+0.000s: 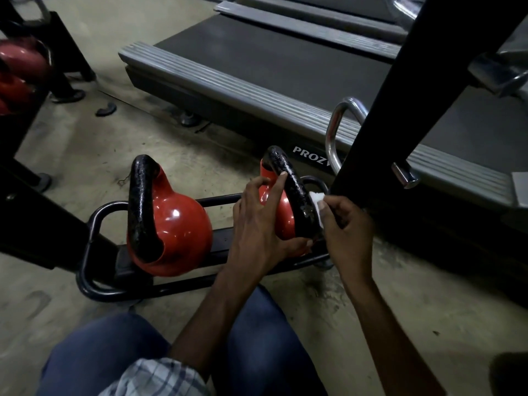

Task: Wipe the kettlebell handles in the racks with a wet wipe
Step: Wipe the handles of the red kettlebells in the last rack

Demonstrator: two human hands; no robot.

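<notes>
On the low black rack [200, 284] by the treadmill [257, 90], the left hand [257, 224] clasps the right kettlebell's handle [288, 184], while the right hand [345, 221] has fingers pinched on the wet wipe [316, 199], pressing it against that handle

The left hand [258, 224] hides most of the right kettlebell [285, 215]; the wet wipe [317, 200] is mostly buried in the right hand [347, 227]; treadmill lettering [311, 156] is cut short.
</notes>
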